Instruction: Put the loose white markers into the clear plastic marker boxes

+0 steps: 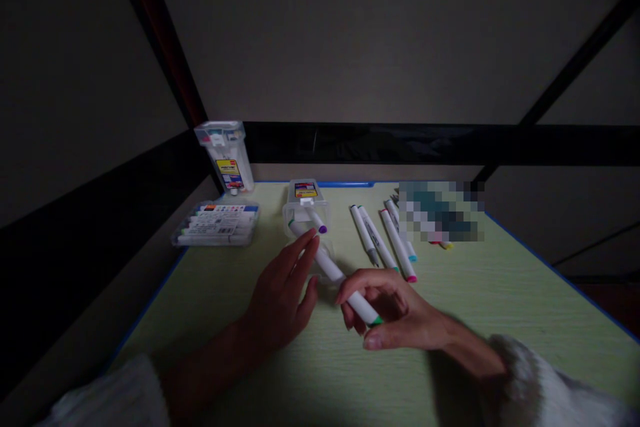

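Observation:
My right hand (400,313) grips a white marker (333,270) with a green end, its fingers curled round the lower part and the thumb by the green tip. The marker slants up and left toward the mouth of a clear plastic marker box (306,195) lying on its side. My left hand (283,283) is open, fingers stretched out, with the fingertips at the marker's upper part; whether they press on it I cannot tell. A purple-ended marker (316,219) pokes out of the box mouth. Below the mouth, a clear plastic piece (327,260) is partly hidden behind the held marker.
Several loose markers (397,247) lie right of the box on the pale green table (240,373). A flat clear case of markers (217,223) lies at the left, with an upright marker box (229,157) behind it. A pixelated patch (440,210) covers something at the back right.

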Demonstrator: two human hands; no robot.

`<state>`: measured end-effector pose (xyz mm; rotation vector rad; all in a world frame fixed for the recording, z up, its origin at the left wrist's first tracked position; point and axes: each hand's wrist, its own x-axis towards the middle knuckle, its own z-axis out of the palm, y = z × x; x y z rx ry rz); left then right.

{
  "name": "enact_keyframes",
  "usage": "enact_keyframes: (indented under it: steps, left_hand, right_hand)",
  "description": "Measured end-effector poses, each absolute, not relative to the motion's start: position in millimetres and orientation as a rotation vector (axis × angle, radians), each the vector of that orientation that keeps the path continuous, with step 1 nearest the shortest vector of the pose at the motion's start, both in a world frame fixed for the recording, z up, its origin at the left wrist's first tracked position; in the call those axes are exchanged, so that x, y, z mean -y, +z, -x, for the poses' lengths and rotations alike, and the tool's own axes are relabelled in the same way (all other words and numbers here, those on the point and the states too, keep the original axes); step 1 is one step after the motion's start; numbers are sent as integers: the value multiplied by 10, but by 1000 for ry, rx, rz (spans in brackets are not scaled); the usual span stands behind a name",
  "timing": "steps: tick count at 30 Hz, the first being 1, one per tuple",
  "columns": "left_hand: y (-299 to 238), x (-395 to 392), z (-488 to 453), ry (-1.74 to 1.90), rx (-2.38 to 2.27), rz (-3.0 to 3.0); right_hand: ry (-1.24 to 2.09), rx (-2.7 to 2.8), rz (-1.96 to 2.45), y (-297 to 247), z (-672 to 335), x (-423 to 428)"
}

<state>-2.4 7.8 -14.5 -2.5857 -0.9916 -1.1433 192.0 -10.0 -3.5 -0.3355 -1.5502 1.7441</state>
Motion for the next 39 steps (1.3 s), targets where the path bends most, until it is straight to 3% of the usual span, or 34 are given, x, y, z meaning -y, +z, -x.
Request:
enact_keyframes:
  steps: [26,39]
  left_hand:
    - [-129,-21,2,-1089,844,2662]
    - [-152,-13,-6,-1021,775,2759]
  right_hand:
    - [1502,1629,551,-61,-1886,106]
    - [1621,1495,579,-103,-1843,102]
